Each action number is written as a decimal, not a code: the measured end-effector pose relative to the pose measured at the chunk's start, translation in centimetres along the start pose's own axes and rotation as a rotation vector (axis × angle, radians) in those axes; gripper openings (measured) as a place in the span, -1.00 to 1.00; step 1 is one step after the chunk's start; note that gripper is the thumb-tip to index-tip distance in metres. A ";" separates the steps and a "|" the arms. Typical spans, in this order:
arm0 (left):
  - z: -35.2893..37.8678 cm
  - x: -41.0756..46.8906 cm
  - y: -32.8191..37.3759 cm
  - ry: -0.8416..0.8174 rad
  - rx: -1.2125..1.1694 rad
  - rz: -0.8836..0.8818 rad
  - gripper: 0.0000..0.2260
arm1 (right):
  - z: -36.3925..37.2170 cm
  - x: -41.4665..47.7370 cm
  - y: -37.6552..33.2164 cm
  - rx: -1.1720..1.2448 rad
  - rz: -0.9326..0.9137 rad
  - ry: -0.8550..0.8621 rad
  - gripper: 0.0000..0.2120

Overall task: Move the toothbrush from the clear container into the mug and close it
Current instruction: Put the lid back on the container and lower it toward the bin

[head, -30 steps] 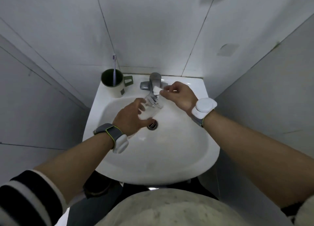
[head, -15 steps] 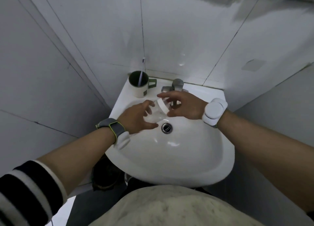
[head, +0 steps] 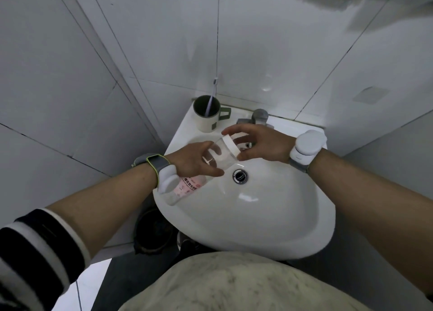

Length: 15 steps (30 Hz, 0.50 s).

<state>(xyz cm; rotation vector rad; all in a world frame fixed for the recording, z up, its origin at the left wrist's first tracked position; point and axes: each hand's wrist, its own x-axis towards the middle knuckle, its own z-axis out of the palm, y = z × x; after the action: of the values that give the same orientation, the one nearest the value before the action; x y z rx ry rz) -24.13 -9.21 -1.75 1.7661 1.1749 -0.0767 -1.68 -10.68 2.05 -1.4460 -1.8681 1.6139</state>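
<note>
The toothbrush (head: 210, 100) stands in the mug (head: 206, 114), its pale handle leaning against the inner wall and its head poking up past the rim toward the tiled wall (head: 257, 53). The mug, dark inside and cream outside with a green handle, sits on the back left corner of the sink (head: 269, 228), just left of the metal tap (head: 259, 116). The clear container (head: 206, 168) is held tilted over the left part of the sink basin, its closed end with a pink printed label low over the sink's left rim and its mouth raised toward the tap. A white lid (head: 230, 144) sits at that mouth; whether it is fully seated cannot be told. The left hand (head: 194, 160) is wrapped around the middle of the container, fingers curled over the clear wall and grasping it. The right hand (head: 262, 144) reaches across from the sink's right side, thumb and fingertips pinched on the edge of the lid. The drain (head: 240, 176) lies in the basin just below the right thumb. Each wrist carries a band with a white device (head: 307, 144), the left one close above the container's label. A striped sleeve (head: 35, 252) covers the left upper arm, well outside the sink's left rim. A dark round object on the floor under the sink's left side is too dim to tell.
</note>
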 end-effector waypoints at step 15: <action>0.2 -0.1 0.3 0.139 0.178 0.077 -0.43 | 1.0 0.0 -0.3 0.120 0.120 0.172 -0.32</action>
<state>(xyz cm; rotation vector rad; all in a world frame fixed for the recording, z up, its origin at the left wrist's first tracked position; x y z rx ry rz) -23.92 -9.43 -1.62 1.9978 1.2291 -0.0134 -2.57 -11.25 1.96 -1.6163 -1.5913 1.5687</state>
